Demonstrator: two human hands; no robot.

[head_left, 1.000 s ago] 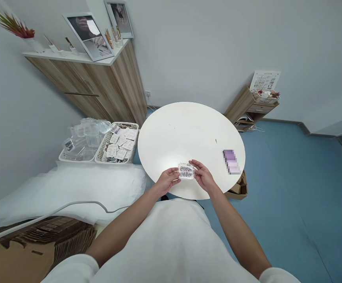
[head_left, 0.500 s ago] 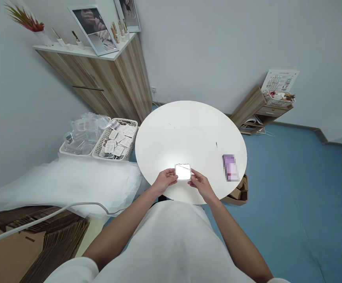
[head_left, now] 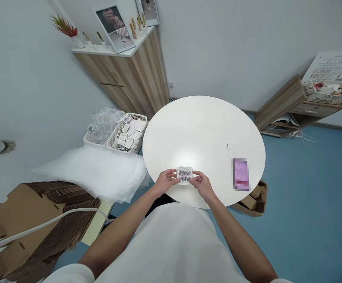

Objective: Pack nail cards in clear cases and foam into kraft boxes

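Clear case (head_left: 184, 175) — two rows of small dark pieces (head_left: 185, 173) inside (detail unreadable) — held crosswise between left hand (head_left: 165, 183) and right hand (head_left: 202, 185).

Inside the gripped case (head_left: 184, 176), those tiny pieces (head_left: 184, 173) are too small to tell! Right of the grip, a purple thing (head_left: 241, 174) blurs into squares; well left of the grip, cardboard (head_left: 26, 220) runs off the edge.

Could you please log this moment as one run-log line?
case: clear, held over table | left hand: on left edge | right hand: on right edge | purple item: on table, right of case
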